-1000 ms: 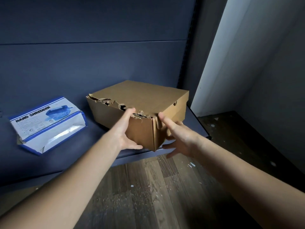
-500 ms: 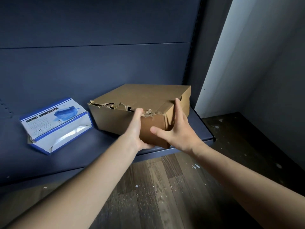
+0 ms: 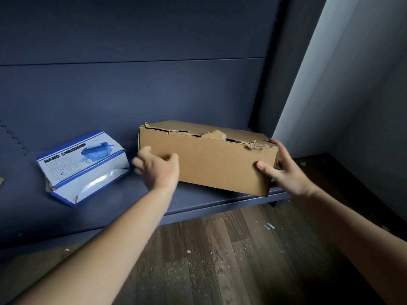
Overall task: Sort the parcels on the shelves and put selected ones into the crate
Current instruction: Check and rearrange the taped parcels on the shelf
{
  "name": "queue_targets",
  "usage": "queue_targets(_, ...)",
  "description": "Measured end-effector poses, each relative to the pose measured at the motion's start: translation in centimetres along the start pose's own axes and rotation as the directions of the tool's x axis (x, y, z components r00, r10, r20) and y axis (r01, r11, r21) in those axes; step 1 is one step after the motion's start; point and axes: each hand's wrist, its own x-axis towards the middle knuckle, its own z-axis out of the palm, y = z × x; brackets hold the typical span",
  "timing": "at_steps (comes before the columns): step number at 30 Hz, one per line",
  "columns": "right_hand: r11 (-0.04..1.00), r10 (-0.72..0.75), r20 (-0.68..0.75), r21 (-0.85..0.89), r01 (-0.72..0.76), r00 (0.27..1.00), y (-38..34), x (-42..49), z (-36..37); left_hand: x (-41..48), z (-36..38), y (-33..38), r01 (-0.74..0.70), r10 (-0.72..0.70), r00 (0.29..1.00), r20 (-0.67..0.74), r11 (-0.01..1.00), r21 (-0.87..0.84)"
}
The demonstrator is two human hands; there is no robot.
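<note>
Head view, low shelf bay. Cardboard box (image 3: 204, 159) sits on the dark blue shelf (image 3: 198, 202) at the right end, long side facing near, with its near right corner at or just past the shelf's front lip. The top seam along the near edge is torn and ragged, and a flap stub pokes up mid-length. Right hand (image 3: 285, 172) grips the right end: the thumb lies flat on the near face and the fingers curl round the end panel. Judged a clamp to steer or lift that end without loading the torn top. Left hand (image 3: 157, 170) is at the left part of the near face, fingers spread and fairly straight, holding nothing. It is motion-blurred, so contact with the cardboard cannot be confirmed. Likely heading for the far left end to match the right-hand grip, since a box this long wants support at both ends. A crumpled blue-and-white shredder carton (image 3: 81, 166) lies to the left on the same shelf, just clear of the left hand. Wooden floor (image 3: 220, 260) is below, speckled with white flecks. Crate not in view. Step judged: taking hold of the box, transfer not yet started.
</note>
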Motion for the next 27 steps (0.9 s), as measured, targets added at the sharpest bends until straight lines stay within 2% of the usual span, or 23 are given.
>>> queue_targets(1,1.000,0.008,0.002,0.000,-0.008,1.000,0.0,0.2,-0.4,1.2,-0.7,-0.2,-0.036,0.036,0.999,-0.035,0.999,0.001)
queue_targets(3,1.000,0.022,0.009,0.007,-0.022,1.000,0.2,0.8,-1.0,2.9,-1.7,-0.4,-0.080,0.080,0.997,-0.016,0.997,0.008)
queue_targets(5,1.000,0.004,0.024,0.006,-0.004,1.000,0.1,1.2,-1.3,4.3,-2.3,-0.7,-0.110,0.109,0.992,0.067,0.994,0.010)
queue_targets(8,1.000,-0.004,0.011,0.011,0.004,1.000,-0.2,1.4,-1.0,5.8,-3.1,-1.0,-0.102,0.128,0.959,0.254,0.988,-0.112)
queue_targets(10,1.000,0.016,-0.038,0.003,-0.016,0.999,-0.4,1.8,-0.9,6.2,-3.7,-1.0,-0.118,0.160,0.943,0.291,0.981,-0.155)
queue_targets(13,0.993,0.040,-0.135,-0.106,-0.055,0.990,-1.3,3.0,-1.4,7.0,-4.1,0.1,-0.148,0.194,0.948,0.251,0.970,-0.191)
queue_targets(15,0.995,0.024,-0.187,-0.088,-0.041,0.982,-1.9,4.1,-1.5,7.3,-4.3,1.2,-0.162,0.208,0.952,0.224,0.965,-0.208)
queue_targets(19,1.000,0.018,-0.274,-0.007,-0.020,0.962,-3.6,5.0,-0.8,7.6,-4.8,3.5,-0.126,0.199,0.939,0.279,0.958,-0.259)
queue_targets(24,0.982,0.186,-0.188,0.035,-0.183,0.964,-4.7,5.7,-0.7,8.9,-5.8,4.9,-0.063,0.124,0.963,0.241,0.967,-0.245)
queue_targets(27,0.984,0.179,-0.171,0.046,-0.174,0.969,-5.0,6.0,-0.6,8.9,-6.2,4.9,-0.057,0.115,0.967,0.226,0.968,-0.246)
